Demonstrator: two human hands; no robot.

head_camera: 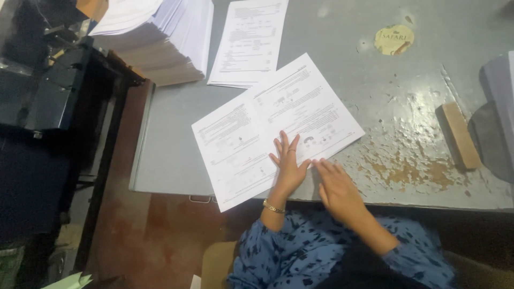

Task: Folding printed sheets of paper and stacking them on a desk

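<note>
- Head view, progress: I read the large white printed paper sheet as already spread open across the worn grey metal table, its centre crease running under the hands. It lies askew, one corner hanging over the near table edge. I judge the flattening partly done; nothing shows it stacked or moved on yet.
- Left hand: flat on the sheet, fingers spread apart, gripping nothing. A gold bracelet sits at the wrist.
- Right hand: fingers held together, palm down, fingertips on the sheet's near edge, clamped on nothing.
- Materials: thin matte paper, dense print. The table's paint is flaked, rust-brown patches showing.
- Surroundings: 1 tall white paper stack, 1 separate printed sheet, a plain wooden block, a round yellow sticker.
</note>
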